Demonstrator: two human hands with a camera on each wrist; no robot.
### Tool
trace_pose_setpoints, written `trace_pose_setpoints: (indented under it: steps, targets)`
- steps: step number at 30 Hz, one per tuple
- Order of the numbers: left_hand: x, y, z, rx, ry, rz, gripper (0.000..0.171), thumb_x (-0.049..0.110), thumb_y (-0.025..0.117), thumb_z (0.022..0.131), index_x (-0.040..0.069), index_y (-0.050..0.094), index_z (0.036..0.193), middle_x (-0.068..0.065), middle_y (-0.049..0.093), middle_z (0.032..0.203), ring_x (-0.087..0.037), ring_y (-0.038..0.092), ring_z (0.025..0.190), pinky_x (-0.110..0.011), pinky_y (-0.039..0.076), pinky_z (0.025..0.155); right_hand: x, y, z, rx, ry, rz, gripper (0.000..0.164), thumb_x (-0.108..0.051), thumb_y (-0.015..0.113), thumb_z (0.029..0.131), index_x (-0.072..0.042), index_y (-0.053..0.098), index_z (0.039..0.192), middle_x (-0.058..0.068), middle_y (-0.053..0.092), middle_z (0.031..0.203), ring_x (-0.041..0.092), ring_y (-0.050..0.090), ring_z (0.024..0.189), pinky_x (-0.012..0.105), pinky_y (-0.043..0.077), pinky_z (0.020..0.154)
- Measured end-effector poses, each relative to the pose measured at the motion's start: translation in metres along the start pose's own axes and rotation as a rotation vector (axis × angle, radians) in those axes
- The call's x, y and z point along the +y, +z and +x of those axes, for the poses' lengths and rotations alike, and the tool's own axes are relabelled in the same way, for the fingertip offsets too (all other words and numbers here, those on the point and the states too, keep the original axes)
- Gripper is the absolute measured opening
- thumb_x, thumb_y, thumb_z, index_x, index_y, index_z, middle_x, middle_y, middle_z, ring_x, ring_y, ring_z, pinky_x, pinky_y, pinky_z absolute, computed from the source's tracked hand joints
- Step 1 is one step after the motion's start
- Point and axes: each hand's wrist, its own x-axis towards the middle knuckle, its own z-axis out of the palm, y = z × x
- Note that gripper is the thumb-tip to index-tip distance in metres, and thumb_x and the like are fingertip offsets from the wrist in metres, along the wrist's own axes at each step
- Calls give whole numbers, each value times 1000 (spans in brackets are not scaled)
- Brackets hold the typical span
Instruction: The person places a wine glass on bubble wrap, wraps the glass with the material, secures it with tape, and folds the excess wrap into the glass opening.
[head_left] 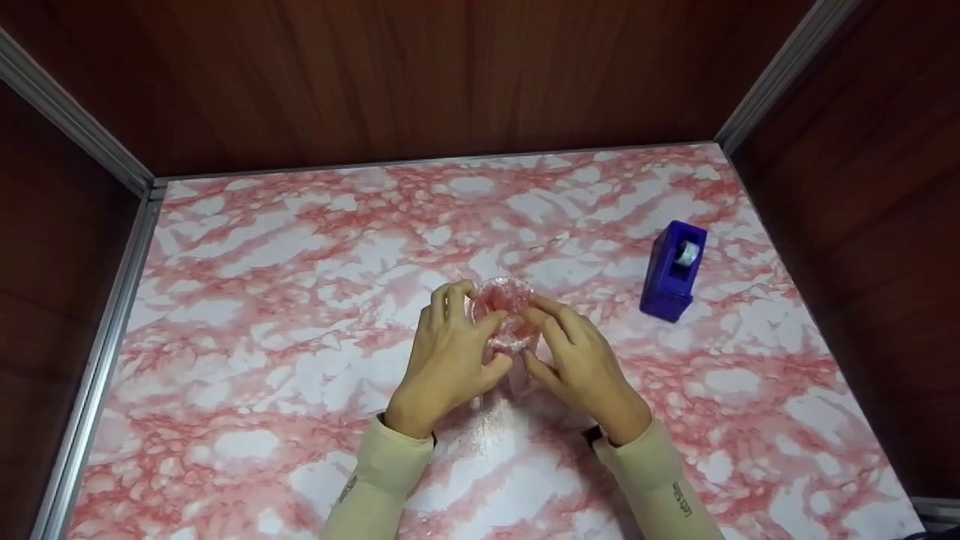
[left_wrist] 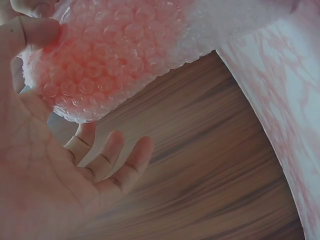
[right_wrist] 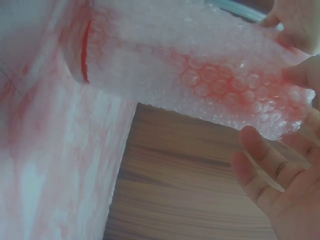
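An upright tube of clear bubble wrap [head_left: 504,292] stands on the table in front of me. Red and pink show through its bubbles [right_wrist: 215,80]; whether something is wrapped inside, I cannot tell. My left hand [head_left: 448,352] pinches the upper rim from the left, and its other fingers spread away from the wrap [left_wrist: 130,35] in the left wrist view. From the right, my right hand [head_left: 589,364] pinches the same rim between thumb and index finger. Its lower fingers [right_wrist: 262,150] stay loosely extended beside the tube.
A purple tape dispenser [head_left: 666,281] with a roll of clear tape [head_left: 687,253] stands to the right. The table [head_left: 247,300] has a red-and-white marbled top. Dark wood panels [head_left: 435,82] with metal edge strips [head_left: 120,300] enclose its back and sides.
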Motion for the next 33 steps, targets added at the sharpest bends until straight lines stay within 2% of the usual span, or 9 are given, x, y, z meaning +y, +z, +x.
trace_pose_setpoints:
  steps: [5,10,13,16,20,24,30,33]
  targets:
    - [-1,3,-1,19,20,15,48,36,69,77,16,73,120,-21,40,133,-39,36,128,-49,43,96,0,-4,4,-24,-55,-72,43,-13,71,85,-2,65,126,16,55,136,32,59,95,43,51,77]
    - [-4,10,-3,118,93,21,47,30,70,75,10,72,118,-21,39,135,-39,35,128,-48,39,103,1,-6,9,-30,-104,-107,39,-12,70,84,0,68,121,13,59,131,33,56,96,43,50,81]
    - [-6,14,-2,163,154,17,45,26,69,76,8,72,117,-16,43,134,-37,36,128,-47,36,105,1,-7,13,-78,-98,-92,37,-12,69,86,-1,68,121,10,62,129,30,56,96,40,49,82]
    - [-6,15,-2,172,191,4,42,22,67,78,8,71,118,-11,54,127,-35,40,130,-47,37,105,-2,-10,16,-158,-70,-81,34,-14,68,89,-4,69,121,8,63,130,27,58,95,38,49,82]
    - [-4,12,-2,149,179,5,38,22,66,79,7,71,114,-8,63,118,-37,45,131,-50,40,104,-7,-16,23,-257,-17,-106,33,-17,67,90,-8,70,122,7,62,131,27,62,98,41,52,84]
    - [1,7,0,100,145,56,37,24,65,80,5,70,112,-10,66,119,-41,49,129,-50,42,103,-13,-18,29,-328,38,-172,34,-22,67,91,-9,68,123,7,61,133,28,66,99,44,55,80]
    - [7,2,1,11,102,118,35,26,64,81,2,69,107,-14,66,123,-44,48,130,-48,41,106,-19,-15,30,-368,48,-240,26,-22,64,91,-6,62,111,8,61,131,27,65,73,39,55,64]
    - [9,-1,2,-51,70,127,35,27,63,82,4,71,106,-12,65,127,-46,46,131,-50,40,106,-19,-16,29,-356,51,-225,29,-22,67,89,-8,67,115,6,61,130,26,64,70,39,54,59]
